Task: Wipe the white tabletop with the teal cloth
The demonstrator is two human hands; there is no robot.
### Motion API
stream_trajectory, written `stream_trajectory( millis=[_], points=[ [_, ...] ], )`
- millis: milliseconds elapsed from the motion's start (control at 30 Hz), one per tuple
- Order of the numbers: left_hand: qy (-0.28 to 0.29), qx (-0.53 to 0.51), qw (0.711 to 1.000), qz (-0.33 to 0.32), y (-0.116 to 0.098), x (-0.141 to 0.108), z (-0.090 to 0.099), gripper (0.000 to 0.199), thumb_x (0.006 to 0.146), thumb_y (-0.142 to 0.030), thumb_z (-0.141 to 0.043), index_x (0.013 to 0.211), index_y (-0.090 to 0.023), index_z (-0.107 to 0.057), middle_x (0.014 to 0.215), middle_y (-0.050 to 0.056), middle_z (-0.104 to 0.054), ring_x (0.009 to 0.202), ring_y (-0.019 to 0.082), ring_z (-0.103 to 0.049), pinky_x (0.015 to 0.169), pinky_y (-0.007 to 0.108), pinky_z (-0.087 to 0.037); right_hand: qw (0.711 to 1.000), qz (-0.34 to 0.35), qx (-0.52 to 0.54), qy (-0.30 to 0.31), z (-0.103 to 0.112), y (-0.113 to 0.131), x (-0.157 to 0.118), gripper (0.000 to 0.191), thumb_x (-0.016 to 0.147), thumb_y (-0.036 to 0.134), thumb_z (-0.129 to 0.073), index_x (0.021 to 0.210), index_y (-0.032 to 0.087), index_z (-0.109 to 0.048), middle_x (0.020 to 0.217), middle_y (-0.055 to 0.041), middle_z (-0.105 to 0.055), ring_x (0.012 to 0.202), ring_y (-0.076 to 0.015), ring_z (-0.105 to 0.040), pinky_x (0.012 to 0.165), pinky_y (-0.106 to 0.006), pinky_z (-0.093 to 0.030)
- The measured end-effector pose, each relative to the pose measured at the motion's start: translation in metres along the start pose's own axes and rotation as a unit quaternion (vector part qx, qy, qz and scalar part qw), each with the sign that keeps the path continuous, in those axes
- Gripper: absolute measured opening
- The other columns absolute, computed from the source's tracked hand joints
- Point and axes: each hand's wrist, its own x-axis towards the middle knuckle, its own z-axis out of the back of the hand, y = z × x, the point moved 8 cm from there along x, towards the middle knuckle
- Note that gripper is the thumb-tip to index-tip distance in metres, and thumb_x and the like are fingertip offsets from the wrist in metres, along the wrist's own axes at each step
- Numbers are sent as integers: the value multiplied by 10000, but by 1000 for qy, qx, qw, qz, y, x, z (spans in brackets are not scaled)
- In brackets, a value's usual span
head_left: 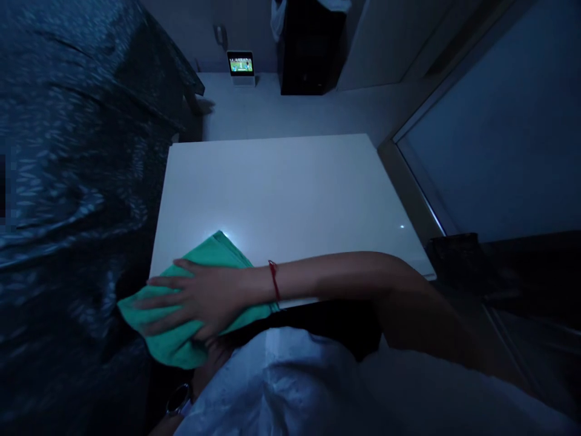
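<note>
A green cloth [218,254] lies folded over the near left corner of a white tabletop [281,188], part of it hanging past the edge. My right hand [200,297], with a red string on its wrist, presses flat on the cloth with fingers spread. Below it, at the near side of the table, is my left hand [216,356], with a round watch [178,398] on that wrist. The left fingers are mostly hidden by the right hand and the cloth, so their grip does not show.
A patterned dark cover [82,151] drapes along the left side. Beyond the table, a small lit screen [241,68] stands on the floor beside a black cabinet [308,48]. A pale framed panel [499,139] runs along the right. The room is dim.
</note>
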Motion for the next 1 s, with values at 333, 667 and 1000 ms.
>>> stream_trajectory(
  millis=[333,667,1000],
  points=[
    [-36,-5,999,-9,-10,5,19,517,1239,-326,-302,1260,-343,-818,1207,-13,-890,1075,193,-864,997,359,-664,959,-258,-18,-112,-16,-211,77,795,1089,630,-182,1332,250,-837,1526,-66,-763,1587,-441,-530,1044,-678,-474],
    [-44,-46,998,22,-9,2,21,519,1232,-387,-331,1203,-393,-849,1245,-60,-880,1108,162,-834,1091,333,-591,855,-441,160,-221,-33,-321,49,1012,830,866,-488,1569,214,-718,1787,-60,-512,1737,-455,-301,1342,-678,-216],
    [-32,-44,998,29,-7,5,20,588,1219,-311,-306,1173,-354,-891,1225,-35,-886,1090,177,-828,1072,349,-580,771,-610,108,-149,-36,-342,-193,714,1130,563,-459,1714,160,-537,1742,-206,-547,1651,-502,-426,1332,-862,-124]
  ],
)
